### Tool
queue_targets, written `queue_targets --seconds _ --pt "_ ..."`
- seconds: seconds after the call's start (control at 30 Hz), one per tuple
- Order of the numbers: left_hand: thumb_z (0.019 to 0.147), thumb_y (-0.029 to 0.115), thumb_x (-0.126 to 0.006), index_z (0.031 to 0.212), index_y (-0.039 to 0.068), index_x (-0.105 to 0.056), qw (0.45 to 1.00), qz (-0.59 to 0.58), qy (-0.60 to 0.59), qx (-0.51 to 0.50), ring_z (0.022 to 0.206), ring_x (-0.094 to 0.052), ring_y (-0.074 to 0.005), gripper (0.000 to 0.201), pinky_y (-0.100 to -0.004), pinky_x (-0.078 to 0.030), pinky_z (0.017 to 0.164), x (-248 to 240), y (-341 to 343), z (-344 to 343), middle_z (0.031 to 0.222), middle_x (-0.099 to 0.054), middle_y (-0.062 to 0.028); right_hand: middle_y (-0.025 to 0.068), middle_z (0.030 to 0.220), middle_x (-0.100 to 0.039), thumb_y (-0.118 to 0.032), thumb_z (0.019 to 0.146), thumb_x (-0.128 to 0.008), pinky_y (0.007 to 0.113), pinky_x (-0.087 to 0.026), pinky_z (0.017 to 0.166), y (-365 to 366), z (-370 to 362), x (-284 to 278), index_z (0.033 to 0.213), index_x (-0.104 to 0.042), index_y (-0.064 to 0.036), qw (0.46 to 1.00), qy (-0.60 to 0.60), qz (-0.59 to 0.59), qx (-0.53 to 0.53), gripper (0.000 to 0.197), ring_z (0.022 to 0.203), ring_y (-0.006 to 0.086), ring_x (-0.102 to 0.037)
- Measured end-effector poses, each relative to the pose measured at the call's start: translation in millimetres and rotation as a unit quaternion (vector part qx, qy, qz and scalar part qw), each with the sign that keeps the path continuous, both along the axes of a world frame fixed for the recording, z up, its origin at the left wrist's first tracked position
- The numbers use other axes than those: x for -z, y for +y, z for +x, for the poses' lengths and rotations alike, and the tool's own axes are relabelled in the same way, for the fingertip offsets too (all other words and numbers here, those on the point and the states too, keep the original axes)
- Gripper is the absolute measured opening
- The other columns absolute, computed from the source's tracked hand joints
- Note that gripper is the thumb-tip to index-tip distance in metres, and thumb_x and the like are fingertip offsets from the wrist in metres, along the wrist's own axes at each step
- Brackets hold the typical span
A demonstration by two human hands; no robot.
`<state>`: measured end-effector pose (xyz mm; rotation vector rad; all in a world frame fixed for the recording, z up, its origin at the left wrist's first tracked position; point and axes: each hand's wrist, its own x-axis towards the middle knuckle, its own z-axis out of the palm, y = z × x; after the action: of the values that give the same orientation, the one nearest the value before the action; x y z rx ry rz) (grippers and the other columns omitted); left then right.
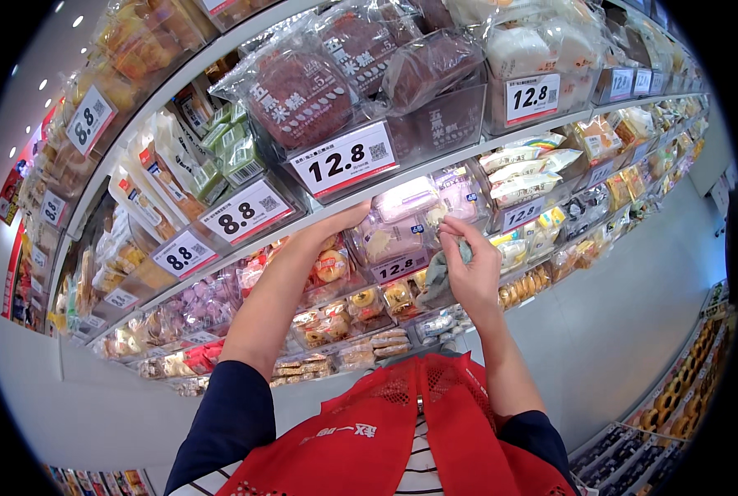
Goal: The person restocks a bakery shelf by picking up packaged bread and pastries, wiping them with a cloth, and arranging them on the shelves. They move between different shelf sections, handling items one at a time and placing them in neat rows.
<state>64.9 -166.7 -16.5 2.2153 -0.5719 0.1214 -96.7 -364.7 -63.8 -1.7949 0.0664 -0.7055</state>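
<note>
My right hand [475, 273] is closed on a crumpled grey-green cloth [440, 279]. Its thumb and fingertips are raised beside clear packs of pale purple snacks [392, 240] in a shelf bin. My left hand [350, 218] reaches in at the left side of the same bin, under the shelf above. Its fingers are hidden behind the shelf edge and the packs. A whitish, purple-marked pack [407, 198] lies on top in the bin. A price label [399, 268] is on the bin's front.
Overhead, a shelf edge [336, 217] carries bagged brown cakes [301, 101] and large price labels. Striped white packs [524, 174] stand to the right. Lower tiers hold bagged cookies [389, 341] and buns [330, 266]. Another display of baked goods [681, 388] is at far right.
</note>
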Motion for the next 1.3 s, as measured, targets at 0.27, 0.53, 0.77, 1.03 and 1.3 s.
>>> queue_targets --seconds 0.27,0.53,0.77,1.03,1.3 --pt "0.101 0.031 -0.046 0.115 0.005 -0.063 0.962 0.232 -0.116 0.080 0.097 -0.061 -0.0336 0.033 -0.0409 -0.047 0.085 -12.3 -6.2 -28.2 0.106 -0.066 -0.0167 0.0111 0.095 -0.071 -0.025 0.088 -0.070 0.030 -0.047 0.085 -0.8 29.9 4.3 0.114 -0.064 0.0029 0.976 0.111 0.185 -0.038 0.038 0.092 0.0173 -0.065" --pt "0.089 0.037 -0.065 0.147 0.004 -0.033 0.930 0.257 -0.165 0.203 0.124 -0.048 -0.0385 0.075 -0.0440 -0.038 0.104 -26.5 -23.9 -76.9 0.139 -0.047 -0.0224 0.0059 0.082 -0.067 -0.011 0.082 -0.073 0.025 -0.049 0.066 -13.0 32.4 3.2 0.091 -0.065 -0.0015 0.891 0.177 0.405 -0.106 0.016 0.073 0.0100 -0.061" --pt "0.089 0.004 -0.059 0.135 0.002 -0.049 0.956 0.111 -0.150 0.224 0.119 -0.053 -0.0385 0.047 -0.0408 -0.045 0.098 -29.9 -31.7 -125.3 0.134 -0.052 -0.0200 0.0039 0.081 -0.066 -0.008 0.084 -0.073 0.024 -0.049 0.065 -12.5 -23.3 -43.2 0.087 -0.059 -0.0039 0.881 0.119 0.442 -0.118 0.015 0.072 0.0088 -0.061" --pt "0.099 0.014 -0.055 0.131 0.001 -0.047 0.924 -0.219 0.288 0.126 0.092 -0.058 -0.0091 0.035 -0.0246 -0.049 0.074 -39.6 -38.0 -131.8 0.106 -0.063 -0.0085 0.0046 0.096 -0.065 -0.016 0.082 -0.078 0.025 -0.046 0.083 -36.3 -45.0 -35.9 0.106 -0.062 -0.0015 0.980 0.049 0.191 0.001 0.032 0.089 0.0097 -0.059" --pt "0.101 0.024 -0.054 0.129 0.001 -0.044 0.934 -0.213 0.273 0.085 0.091 -0.054 -0.0106 0.038 -0.0266 -0.047 0.075 -20.3 -51.8 -104.3 0.108 -0.058 -0.0092 0.0013 0.091 -0.068 -0.014 0.089 -0.071 0.022 -0.045 0.074 -32.5 -15.1 -22.8 0.105 -0.066 -0.0007 0.907 0.134 0.382 -0.120 0.022 0.082 0.0054 -0.058"
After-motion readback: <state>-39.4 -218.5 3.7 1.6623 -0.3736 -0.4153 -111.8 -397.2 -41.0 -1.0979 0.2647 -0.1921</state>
